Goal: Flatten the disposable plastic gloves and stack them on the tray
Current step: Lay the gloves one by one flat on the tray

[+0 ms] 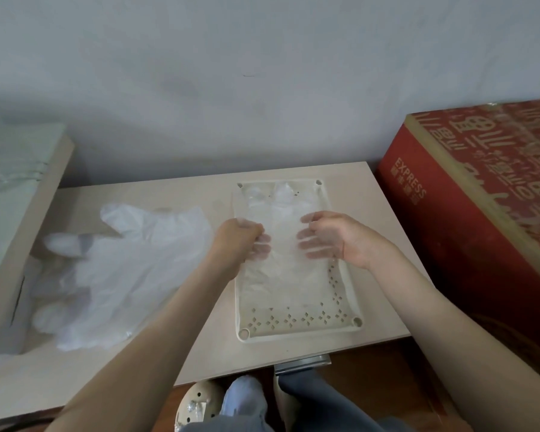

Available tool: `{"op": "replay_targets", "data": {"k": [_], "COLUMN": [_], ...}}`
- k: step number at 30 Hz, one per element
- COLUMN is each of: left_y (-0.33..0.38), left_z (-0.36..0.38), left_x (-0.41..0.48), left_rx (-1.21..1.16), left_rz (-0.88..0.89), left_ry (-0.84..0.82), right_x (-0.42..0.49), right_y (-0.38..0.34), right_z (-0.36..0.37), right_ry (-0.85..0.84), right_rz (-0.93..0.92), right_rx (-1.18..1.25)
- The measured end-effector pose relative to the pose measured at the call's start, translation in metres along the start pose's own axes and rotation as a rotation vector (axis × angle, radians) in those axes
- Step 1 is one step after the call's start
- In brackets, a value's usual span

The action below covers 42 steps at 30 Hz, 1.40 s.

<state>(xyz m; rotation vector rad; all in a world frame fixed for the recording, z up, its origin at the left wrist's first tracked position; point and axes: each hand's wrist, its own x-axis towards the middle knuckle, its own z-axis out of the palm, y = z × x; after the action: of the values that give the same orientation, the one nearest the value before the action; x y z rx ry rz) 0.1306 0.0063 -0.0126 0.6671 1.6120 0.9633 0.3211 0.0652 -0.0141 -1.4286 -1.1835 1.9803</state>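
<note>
A beige perforated tray (296, 322) lies lengthwise on the table. Clear plastic gloves (286, 275) lie flat in it, hard to tell apart. Over the tray's middle my left hand (239, 241) grips the left side of the top glove with curled fingers. My right hand (331, 236) holds its right side, and its fingers show blurred through the film. A loose pile of crumpled plastic gloves (122, 269) lies on the table left of the tray, beside my left forearm.
The light wooden table (200, 347) stands against a grey wall. A large red printed carton (480, 194) stands right of the table. An open cardboard box (19, 194) sits at the left edge. My knees and a slipper show below the table's front edge.
</note>
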Motion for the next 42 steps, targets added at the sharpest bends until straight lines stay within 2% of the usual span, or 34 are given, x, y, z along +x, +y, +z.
{"op": "replay_targets", "data": {"k": [6,10,16,18,21,23,25,27,30,34,38,42], "left_y": [-0.005,-0.006,-0.005,-0.003,0.0,0.004,0.007,0.009,0.009,0.007,0.003,0.0], "left_z": [0.002,0.006,0.007,0.007,0.004,0.002,0.001,0.0,-0.002,-0.003,-0.007,-0.012], "left_x": [0.01,0.012,0.006,0.002,-0.005,-0.009,-0.011,-0.012,-0.01,-0.008,-0.005,-0.006], "left_rx": [-0.007,0.02,0.008,0.007,0.085,0.188,0.262,0.286,0.261,0.188,0.164,0.202], "left_rz": [0.034,0.062,0.148,0.179,0.254,0.306,0.33,0.327,0.295,0.238,0.218,0.234], "left_ry": [0.044,0.033,-0.103,-0.163,-0.286,-0.35,-0.383,-0.394,-0.387,-0.382,-0.387,-0.431], "right_x": [-0.003,-0.005,-0.003,-0.007,-0.015,-0.015,-0.013,-0.011,-0.004,0.004,0.013,0.014], "right_y": [-0.01,-0.009,-0.008,-0.014,-0.022,-0.026,-0.033,-0.042,-0.049,-0.055,-0.054,-0.054], "right_z": [-0.014,-0.014,-0.015,-0.007,0.015,0.021,0.02,0.018,0.015,0.014,0.013,0.015], "right_ry": [0.047,0.082,0.46,0.428,0.229,0.148,0.071,-0.042,-0.126,-0.12,-0.007,-0.006], "right_rz": [-0.005,-0.033,-0.268,-0.387,-0.521,-0.539,-0.463,-0.365,-0.366,-0.412,-0.438,-0.353], "right_rx": [-0.147,-0.337,-0.78,-0.896,-1.045,-1.044,-0.969,-0.834,-0.754,-0.638,-0.511,-0.509]}}
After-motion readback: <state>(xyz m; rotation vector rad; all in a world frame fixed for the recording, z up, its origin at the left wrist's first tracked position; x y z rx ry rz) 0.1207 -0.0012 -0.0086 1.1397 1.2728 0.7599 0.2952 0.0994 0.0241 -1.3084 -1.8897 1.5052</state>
